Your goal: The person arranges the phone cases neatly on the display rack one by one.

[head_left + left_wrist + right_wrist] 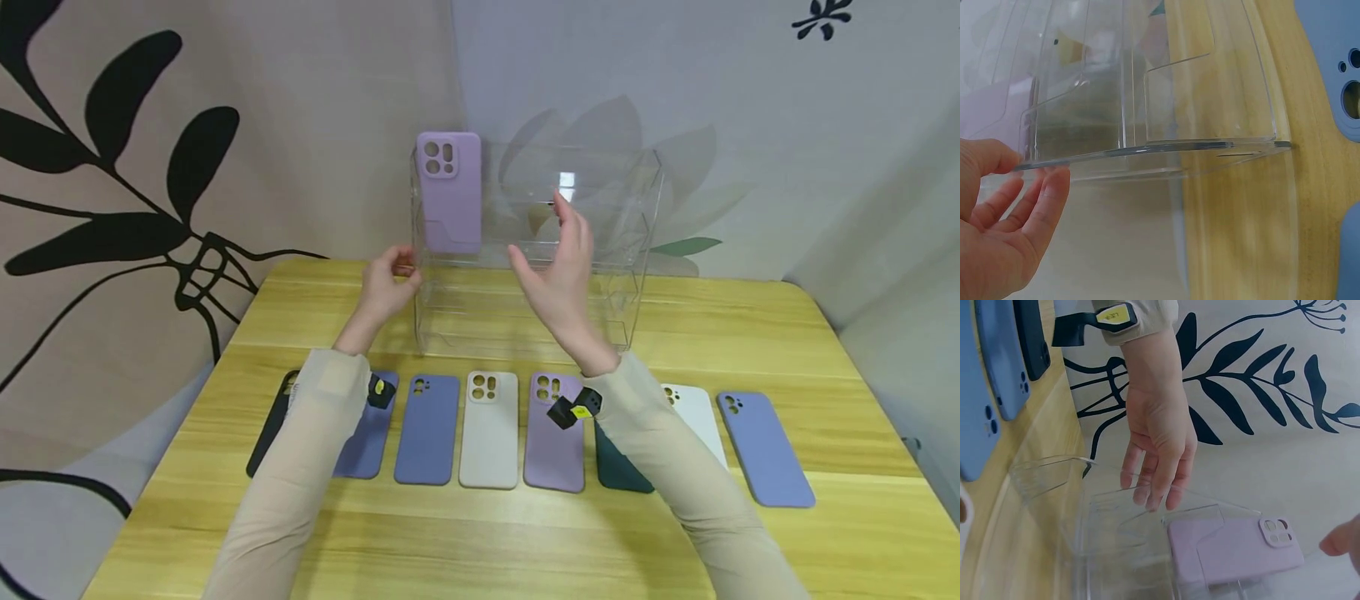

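A clear acrylic display stand (pixel 525 312) with stepped tiers stands at the back of the table. One lilac phone case (pixel 457 196) leans upright in its upper tier, at the left end. At the stand's left side, my left hand (pixel 384 287) pinches the side panel's edge (pixel 1147 149) between thumb and fingers, as the left wrist view shows. My right hand (pixel 564 283) is raised in front of the stand's middle, thumb and fingers apart, holding nothing. In the right wrist view only a bit of that hand (pixel 1344 547) shows.
Several phone cases lie in a row in front of the stand, among them a white case (pixel 489 446), a lilac case (pixel 553 454) and a blue case (pixel 768 454). My sleeves partly cover a black case (pixel 272 429) and a dark green case (pixel 618 467). A wall stands behind the table.
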### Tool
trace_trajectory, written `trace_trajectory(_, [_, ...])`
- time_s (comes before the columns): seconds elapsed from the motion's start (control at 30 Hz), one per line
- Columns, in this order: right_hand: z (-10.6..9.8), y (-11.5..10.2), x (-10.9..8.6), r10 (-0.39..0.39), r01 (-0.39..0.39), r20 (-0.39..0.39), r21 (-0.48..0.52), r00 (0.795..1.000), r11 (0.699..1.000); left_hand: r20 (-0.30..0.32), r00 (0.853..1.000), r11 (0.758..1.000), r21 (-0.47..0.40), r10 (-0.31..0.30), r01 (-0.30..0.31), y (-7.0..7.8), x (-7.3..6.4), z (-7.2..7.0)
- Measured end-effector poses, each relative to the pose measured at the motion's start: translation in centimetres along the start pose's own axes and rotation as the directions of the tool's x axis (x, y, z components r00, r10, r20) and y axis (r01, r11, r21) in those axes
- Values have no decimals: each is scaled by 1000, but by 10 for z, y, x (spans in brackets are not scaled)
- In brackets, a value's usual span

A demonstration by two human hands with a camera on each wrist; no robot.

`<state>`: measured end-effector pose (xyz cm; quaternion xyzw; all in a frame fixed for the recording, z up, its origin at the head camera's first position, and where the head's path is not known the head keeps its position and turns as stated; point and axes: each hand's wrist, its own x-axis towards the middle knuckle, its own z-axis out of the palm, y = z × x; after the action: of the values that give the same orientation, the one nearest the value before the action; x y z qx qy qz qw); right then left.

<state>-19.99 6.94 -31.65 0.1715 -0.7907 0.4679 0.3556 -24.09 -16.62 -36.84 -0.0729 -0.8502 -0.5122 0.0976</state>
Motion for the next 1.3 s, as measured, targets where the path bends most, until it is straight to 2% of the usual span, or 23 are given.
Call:
trace_trajectory(0.2, [-19, 11, -16, 36, -36, 52, -5, 998, 999, 0, 1000, 1000, -1, 1, -1, 0, -1, 0])
trace_trajectory(0.4, [-35, 26, -34, 56, -56, 58, -4, 997, 998, 4, 1000, 1000, 11, 4, -4, -2, 0, -2])
trace_trajectory(0.97, [-96, 55, -78, 165, -152, 85, -137, 983, 979, 8, 1000, 1000, 13, -5, 5, 0, 0, -3])
trace_trajectory(1.3, [-138, 66, -114, 287, -266, 77, -208, 955, 941, 10, 1000, 1000, 24, -9, 9, 0, 1, 0])
